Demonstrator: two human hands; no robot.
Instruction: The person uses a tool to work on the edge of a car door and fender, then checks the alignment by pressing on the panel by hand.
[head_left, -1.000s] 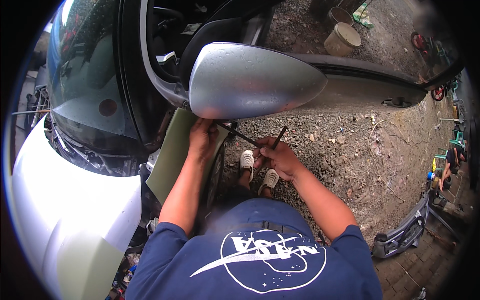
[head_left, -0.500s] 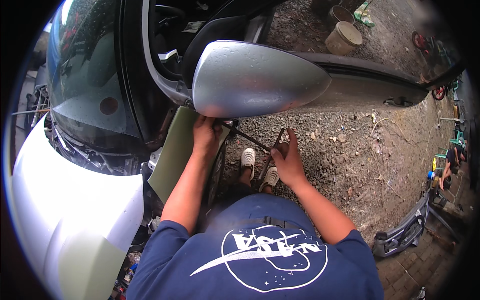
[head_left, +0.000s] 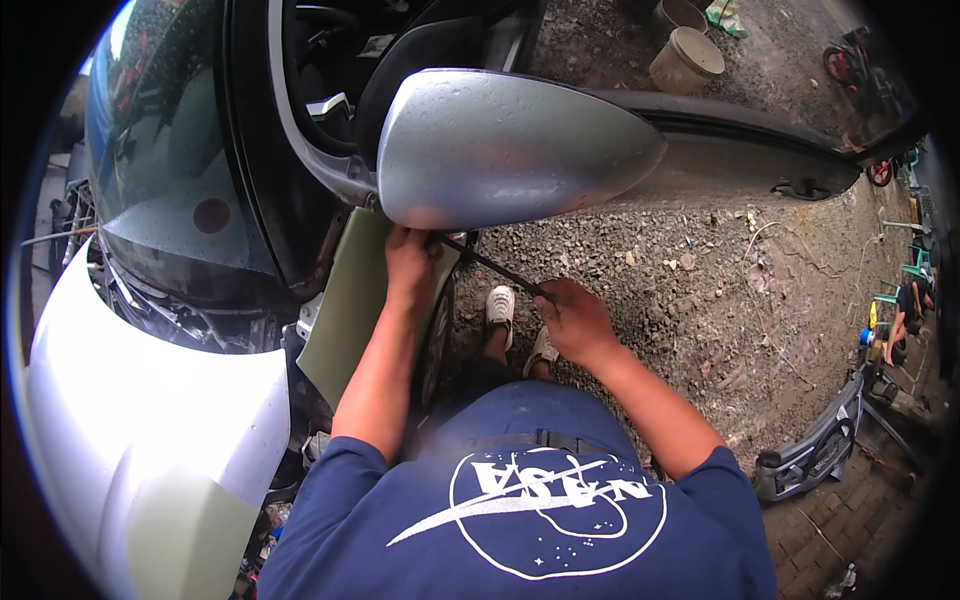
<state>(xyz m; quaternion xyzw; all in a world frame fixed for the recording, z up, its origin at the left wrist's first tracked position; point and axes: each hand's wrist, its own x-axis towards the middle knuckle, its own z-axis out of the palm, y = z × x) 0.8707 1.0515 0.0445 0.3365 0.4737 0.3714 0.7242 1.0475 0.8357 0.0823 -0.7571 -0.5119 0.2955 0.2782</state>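
Observation:
My left hand (head_left: pixel 410 265) is curled up under the silver side mirror (head_left: pixel 515 150), at the top of a pale green body panel (head_left: pixel 340 305). What its fingers grip is hidden. A long, thin dark metal rod (head_left: pixel 485 262) slants from beside those fingers down to my right hand (head_left: pixel 578 322), which is closed round its lower part. Below the tool, my white shoes (head_left: pixel 500 318) stand on gravel beside the car's wheel (head_left: pixel 435 345).
A white panel (head_left: pixel 130 400) and dark windscreen (head_left: pixel 170 170) fill the left. The door (head_left: pixel 760 170) spans the upper right, buckets (head_left: pixel 680 65) behind it. A detached bumper (head_left: pixel 810 450) lies lower right; another person (head_left: pixel 910 305) sits at the far right near green stools.
My right hand has shifted right and down along the tool; the short upright piece seen earlier is now out of sight. My left hand stays under the mirror, and the view has shifted slightly.

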